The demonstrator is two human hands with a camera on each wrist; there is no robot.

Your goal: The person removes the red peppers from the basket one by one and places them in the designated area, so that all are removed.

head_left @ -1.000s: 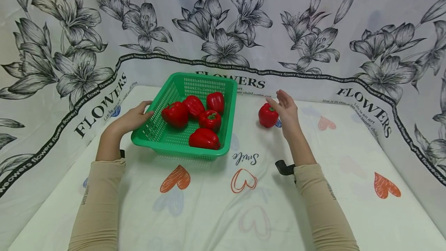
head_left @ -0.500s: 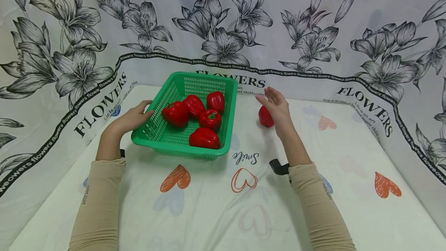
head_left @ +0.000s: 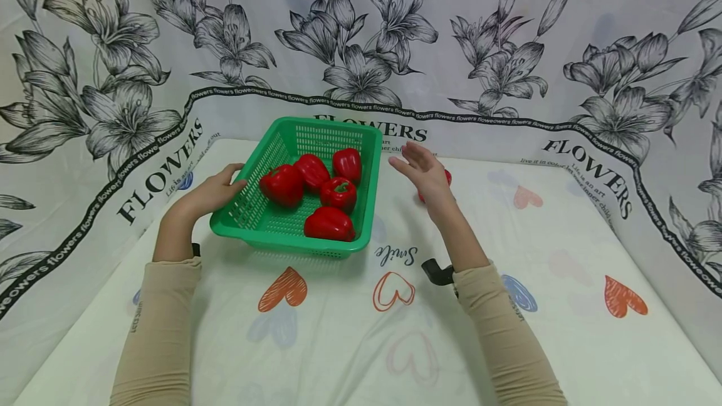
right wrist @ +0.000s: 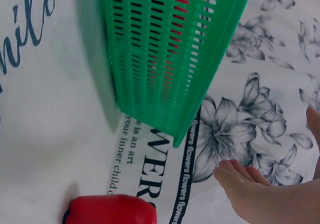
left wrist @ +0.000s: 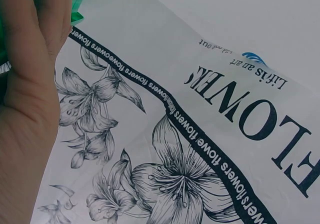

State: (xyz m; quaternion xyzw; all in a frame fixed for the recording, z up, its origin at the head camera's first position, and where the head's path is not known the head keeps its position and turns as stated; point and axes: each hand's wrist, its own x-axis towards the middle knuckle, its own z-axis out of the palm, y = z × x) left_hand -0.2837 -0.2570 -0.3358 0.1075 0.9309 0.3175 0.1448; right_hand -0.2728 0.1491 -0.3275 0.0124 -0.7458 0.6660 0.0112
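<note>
My left hand (head_left: 213,193) holds the left rim of a green plastic basket (head_left: 369,205), thumb at the rim; in the left wrist view that hand (left wrist: 30,84) covers most of the basket. Inside the basket lie several red bell peppers (head_left: 329,224). My right hand (head_left: 424,177) is held up between the basket and a lone red bell pepper, fingers extended and spread from the thumb, nothing in it. That pepper (head_left: 448,176) is mostly hidden behind the right hand; the right wrist view shows the pepper (right wrist: 112,211) on the cloth, apart from the hand (right wrist: 270,194).
A white cloth (head_left: 338,343) printed with hearts and lettering covers the table. Floral-print sheeting (head_left: 361,36) with a black lettered band rises behind and at both sides. A black wrist camera mount (head_left: 437,272) juts from the right wrist.
My right hand has moved left, from beside the lone pepper to in front of it and closer to the basket. The left hand and the basket have stayed in place.
</note>
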